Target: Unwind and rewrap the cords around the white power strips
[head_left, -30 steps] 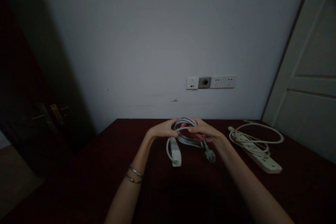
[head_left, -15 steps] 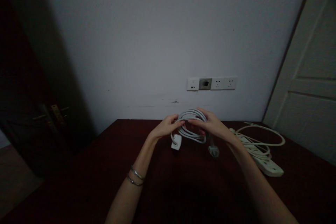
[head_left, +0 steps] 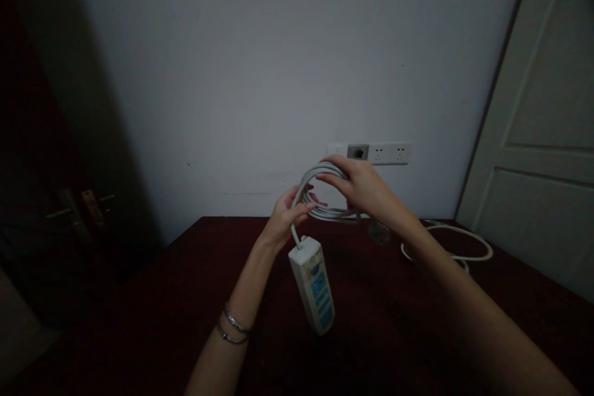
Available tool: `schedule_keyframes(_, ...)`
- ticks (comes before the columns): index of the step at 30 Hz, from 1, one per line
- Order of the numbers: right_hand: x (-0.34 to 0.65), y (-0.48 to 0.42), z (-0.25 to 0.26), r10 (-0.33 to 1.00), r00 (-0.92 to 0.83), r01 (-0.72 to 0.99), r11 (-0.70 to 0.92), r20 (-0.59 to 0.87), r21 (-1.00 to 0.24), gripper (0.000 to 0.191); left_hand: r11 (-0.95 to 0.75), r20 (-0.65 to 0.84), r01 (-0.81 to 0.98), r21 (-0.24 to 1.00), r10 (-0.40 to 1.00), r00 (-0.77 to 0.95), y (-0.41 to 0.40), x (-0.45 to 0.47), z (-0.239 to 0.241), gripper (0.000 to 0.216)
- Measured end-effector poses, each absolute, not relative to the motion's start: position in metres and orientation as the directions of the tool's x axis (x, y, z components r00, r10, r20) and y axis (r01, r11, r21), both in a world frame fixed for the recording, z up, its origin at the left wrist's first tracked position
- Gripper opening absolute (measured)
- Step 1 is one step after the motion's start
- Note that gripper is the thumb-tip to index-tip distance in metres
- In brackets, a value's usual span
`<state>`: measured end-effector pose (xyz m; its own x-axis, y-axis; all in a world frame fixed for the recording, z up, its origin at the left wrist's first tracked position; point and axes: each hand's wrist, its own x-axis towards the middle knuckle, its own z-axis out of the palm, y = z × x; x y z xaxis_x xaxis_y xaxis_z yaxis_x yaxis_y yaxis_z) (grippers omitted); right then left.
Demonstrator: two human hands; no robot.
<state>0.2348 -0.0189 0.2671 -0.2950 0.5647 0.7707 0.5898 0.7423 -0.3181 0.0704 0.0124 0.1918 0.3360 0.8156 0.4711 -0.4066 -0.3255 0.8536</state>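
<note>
The power strip [head_left: 312, 288] hung tilted below the left hand [head_left: 284, 216], over the table [head_left: 223, 247]. That hand pinched the left side of the looped grey cord [head_left: 334, 216] between thumb and fingers; the right hand [head_left: 359, 182] pinched the loops' upper right. Most visible cord was already gathered in loops, with a short run to the strip left outside; no tie could be made out. A blurred plug [head_left: 379, 232] hung under the right wrist. Beyond the right forearm lay a white cord [head_left: 489, 249]; past the right hand, wall sockets [head_left: 390, 153].
</note>
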Motion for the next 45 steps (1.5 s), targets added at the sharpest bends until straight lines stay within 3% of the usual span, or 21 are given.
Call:
schedule_keyframes(5,0.24,-0.024,0.289,0.645,-0.14,0.376,0.736,0.751,-0.562,0.019,-0.31,0.472,-0.36,0.88,0.655,0.59,0.0,0.049,0.202,0.086)
schedule_keyframes(8,0.245,-0.023,0.294,0.744,-0.147,0.266,0.664,0.652,-0.699,0.018,-0.343,0.367,-0.164,0.925,0.691,0.623,-0.002,0.033,0.205,0.074)
schedule_keyframes(12,0.249,-0.02,0.291,0.836,-0.247,0.074,0.521,0.491,-0.85,0.02,-0.392,0.367,-0.049,0.919,0.801,0.474,-0.002,0.034,0.207,0.056)
schedule_keyframes(17,0.242,-0.015,0.275,0.866,-0.287,-0.185,0.368,0.409,-0.911,0.026,-0.461,0.489,-0.164,0.872,0.809,0.327,-0.009,0.062,0.209,0.056)
schedule_keyframes(22,0.232,-0.007,0.255,0.876,-0.161,-0.36,0.377,0.455,-0.853,0.031,-0.327,0.52,-0.461,0.825,0.758,0.394,-0.014,0.07,0.207,0.065)
schedule_keyframes(26,0.227,-0.005,0.245,0.87,-0.082,-0.395,0.42,0.487,-0.817,0.034,-0.241,0.49,-0.52,0.819,0.767,0.415,-0.017,0.066,0.208,0.058)
schedule_keyframes(30,0.222,-0.007,0.238,0.866,-0.022,-0.37,0.457,0.5,-0.809,0.033,-0.249,0.457,-0.454,0.856,0.774,0.438,-0.016,0.068,0.207,0.047)
schedule_keyframes(36,0.213,-0.004,0.225,0.838,0.006,-0.21,0.535,0.546,-0.819,0.038,-0.321,0.35,-0.194,0.927,0.926,0.143,0.003,0.076,0.197,0.036)
schedule_keyframes(45,0.209,-0.001,0.202,0.909,-0.103,-0.111,0.393,0.404,-0.913,0.041,-0.487,0.455,-0.154,0.86,0.867,-0.204,0.018,0.069,0.194,0.036)
